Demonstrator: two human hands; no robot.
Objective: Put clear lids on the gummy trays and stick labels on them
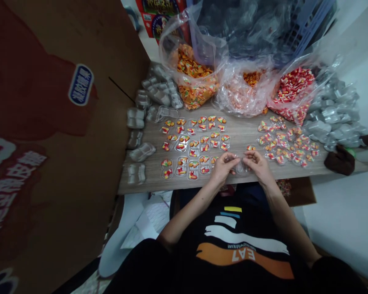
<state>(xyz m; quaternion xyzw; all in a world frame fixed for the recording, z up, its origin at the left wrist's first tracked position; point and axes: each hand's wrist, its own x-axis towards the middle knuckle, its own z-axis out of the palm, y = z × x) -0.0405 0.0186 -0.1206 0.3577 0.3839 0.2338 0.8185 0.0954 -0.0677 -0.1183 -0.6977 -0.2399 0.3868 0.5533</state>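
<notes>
Head view: my left hand and right hand both pinch a clear plastic blister shell over the table; probably featherlight, slick, bendy, easily dented, so I'd hold its rim.

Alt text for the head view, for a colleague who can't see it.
The left hand and right hand hold a clear plastic piece near the front edge of a table. Rows of filled clear trays lie to the left, a cluster of filled packs to the right, and three plastic bags of colourful pieces stand behind.
</notes>
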